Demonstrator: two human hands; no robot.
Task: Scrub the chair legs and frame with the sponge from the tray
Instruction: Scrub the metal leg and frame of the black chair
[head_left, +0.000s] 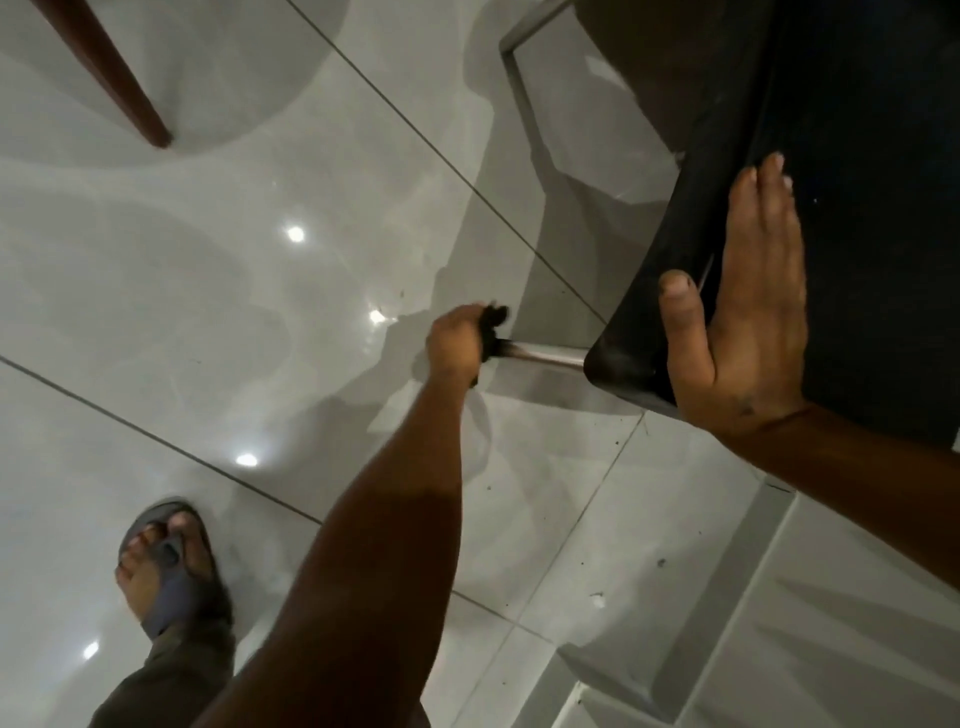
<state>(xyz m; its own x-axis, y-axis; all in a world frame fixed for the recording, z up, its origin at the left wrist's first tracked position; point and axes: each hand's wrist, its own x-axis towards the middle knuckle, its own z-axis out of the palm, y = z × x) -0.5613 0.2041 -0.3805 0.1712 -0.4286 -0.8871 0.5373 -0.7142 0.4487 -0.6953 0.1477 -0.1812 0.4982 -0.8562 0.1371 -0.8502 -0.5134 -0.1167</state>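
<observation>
Left hand (457, 340) grip: sponge (493, 325) clenched against chair leg (545, 356); wooden leg (111, 78) well apart.

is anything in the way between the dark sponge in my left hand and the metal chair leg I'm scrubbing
Nothing visible. The left hand already presses the dark scrubbing sponge around the shiny metal chair leg. The right hand lies flat on the black chair seat, clear of the leg.

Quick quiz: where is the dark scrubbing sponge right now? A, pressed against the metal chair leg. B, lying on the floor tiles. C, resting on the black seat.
A: the left hand grips the sponge against the metal chair leg, while the right hand lies flat on the black seat.
</observation>
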